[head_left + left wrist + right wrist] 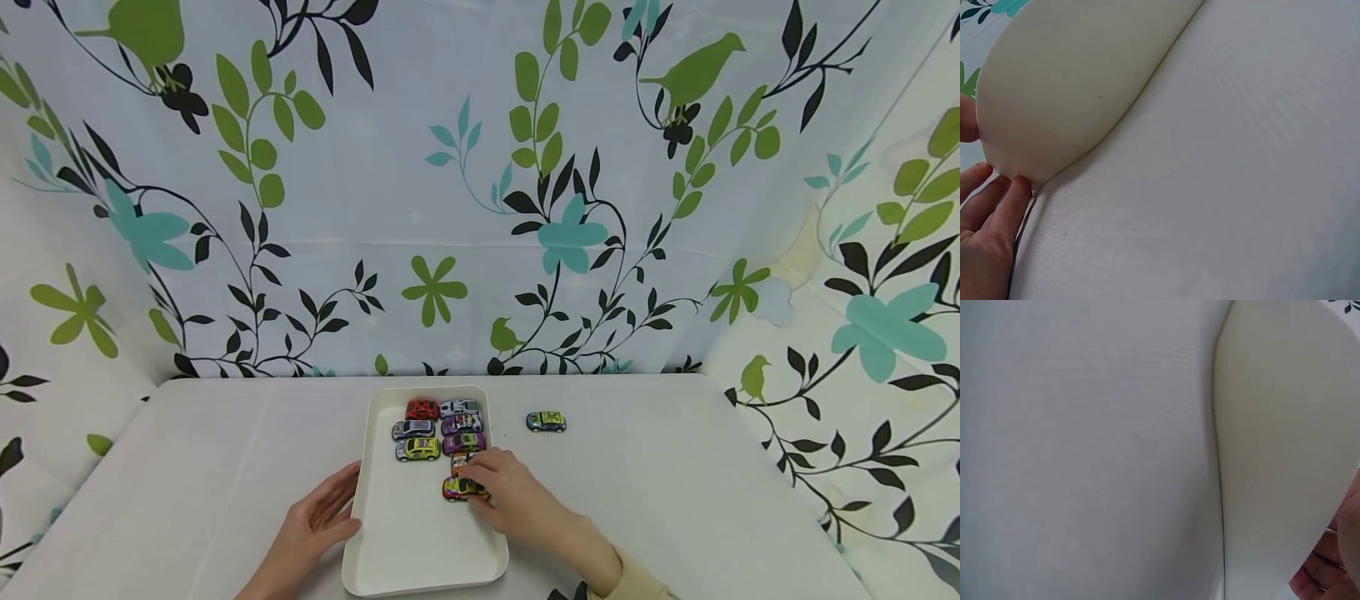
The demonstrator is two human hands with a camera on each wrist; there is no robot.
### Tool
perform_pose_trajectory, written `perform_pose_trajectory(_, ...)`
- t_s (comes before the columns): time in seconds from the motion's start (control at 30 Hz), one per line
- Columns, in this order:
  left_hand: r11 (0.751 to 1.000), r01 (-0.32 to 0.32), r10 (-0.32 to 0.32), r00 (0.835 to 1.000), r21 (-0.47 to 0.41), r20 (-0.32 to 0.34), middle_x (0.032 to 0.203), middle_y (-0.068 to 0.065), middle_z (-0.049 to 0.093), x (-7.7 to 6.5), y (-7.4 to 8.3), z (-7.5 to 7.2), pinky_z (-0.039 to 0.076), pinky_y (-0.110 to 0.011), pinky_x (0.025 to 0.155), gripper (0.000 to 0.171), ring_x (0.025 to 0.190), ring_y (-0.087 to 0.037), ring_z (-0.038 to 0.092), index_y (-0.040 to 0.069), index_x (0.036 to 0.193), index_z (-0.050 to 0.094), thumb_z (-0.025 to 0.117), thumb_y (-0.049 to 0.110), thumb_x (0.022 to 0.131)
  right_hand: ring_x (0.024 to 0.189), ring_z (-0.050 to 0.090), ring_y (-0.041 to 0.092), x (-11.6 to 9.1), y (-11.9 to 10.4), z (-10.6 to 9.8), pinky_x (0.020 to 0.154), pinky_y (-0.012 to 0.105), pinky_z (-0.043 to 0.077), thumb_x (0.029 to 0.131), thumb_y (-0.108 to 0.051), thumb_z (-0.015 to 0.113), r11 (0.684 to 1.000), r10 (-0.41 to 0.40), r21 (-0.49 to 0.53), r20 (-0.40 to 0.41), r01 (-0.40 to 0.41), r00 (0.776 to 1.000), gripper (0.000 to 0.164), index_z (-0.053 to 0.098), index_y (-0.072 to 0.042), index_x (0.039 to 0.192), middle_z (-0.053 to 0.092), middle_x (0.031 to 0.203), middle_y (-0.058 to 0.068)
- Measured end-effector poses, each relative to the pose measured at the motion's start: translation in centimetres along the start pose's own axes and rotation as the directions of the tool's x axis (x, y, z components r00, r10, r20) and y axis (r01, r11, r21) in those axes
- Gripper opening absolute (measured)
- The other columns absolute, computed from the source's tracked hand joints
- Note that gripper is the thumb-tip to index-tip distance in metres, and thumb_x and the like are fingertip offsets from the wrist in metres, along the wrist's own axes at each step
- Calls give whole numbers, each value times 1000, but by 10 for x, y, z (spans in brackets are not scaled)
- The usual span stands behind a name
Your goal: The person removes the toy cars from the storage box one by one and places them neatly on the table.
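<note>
A white tray (420,550) lies on the table with several small toy cars in its upper part. My left hand (321,518) rests against the tray's left side, its fingertips touching the outer wall, as the left wrist view also shows. Over the tray's right side, my right hand (517,496) pinches a yellow and red toy car (454,489), which its fingers partly cover. Just above that car, an orange and white toy car (459,462) is half hidden by the same hand. Beyond them sit a purple car (463,443) and a yellow car (417,450).
Outside the tray, a green and yellow toy car (546,421) stands on the white table (637,475) to the right. Farther up the tray are a red car (422,409) and a silver one (459,407). A leaf-patterned cloth (465,217) hangs behind the table.
</note>
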State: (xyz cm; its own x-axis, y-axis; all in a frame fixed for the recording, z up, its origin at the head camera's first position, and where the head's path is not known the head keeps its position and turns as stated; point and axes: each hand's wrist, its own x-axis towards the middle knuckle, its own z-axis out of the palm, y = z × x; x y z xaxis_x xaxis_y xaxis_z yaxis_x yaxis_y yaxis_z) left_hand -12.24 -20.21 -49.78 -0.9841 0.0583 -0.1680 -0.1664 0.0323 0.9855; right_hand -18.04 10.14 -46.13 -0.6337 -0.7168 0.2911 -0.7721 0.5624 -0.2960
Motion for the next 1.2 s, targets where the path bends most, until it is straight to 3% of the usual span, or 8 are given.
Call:
perform_pose_trajectory(0.17,1000,-6,6,1000,-1,2,159,-14,35,1,-2,0,49,-19,104,72,146,-31,35,8,153,36,72,11,90,109,58,13,0,2,4,98,32,52,89,-13,75,999,3,-42,23,-2,1000,29,70,-12,119,65,116,-3)
perform_pose_trajectory(0.53,1000,-2,2,1000,10,-4,159,-14,35,-1,1,1,49,-20,105,72,145,-28,37,8,153,37,72,11,90,107,58,10,1,3,5,94,27,50,88,-10,76,1000,12,-29,52,-11,999,27,72,-15,114,65,116,-6)
perform_pose_trajectory(0.77,1000,-4,4,1000,7,-3,159,-14,36,-1,2,0,49,-15,102,72,137,-10,44,8,153,37,72,11,90,106,58,10,2,3,4,95,28,49,88,-11,76,999,39,-16,99,-38,994,28,72,-16,116,66,117,-7)
perform_pose_trajectory(1.03,1000,19,-19,1000,13,-20,159,-14,36,0,3,1,49,-24,106,72,146,-31,35,9,153,37,72,11,90,104,58,9,3,4,4,94,26,49,87,-11,77,999,44,-14,115,-42,992,29,72,-16,115,68,115,-8)
perform_pose_trajectory(1.2,1000,27,-27,999,12,-25,159,-15,35,0,2,1,49,-25,107,72,146,-33,35,9,153,36,72,11,91,104,59,8,2,4,6,94,27,47,87,-11,77,999,25,23,110,-27,994,27,73,-16,113,68,114,-8)
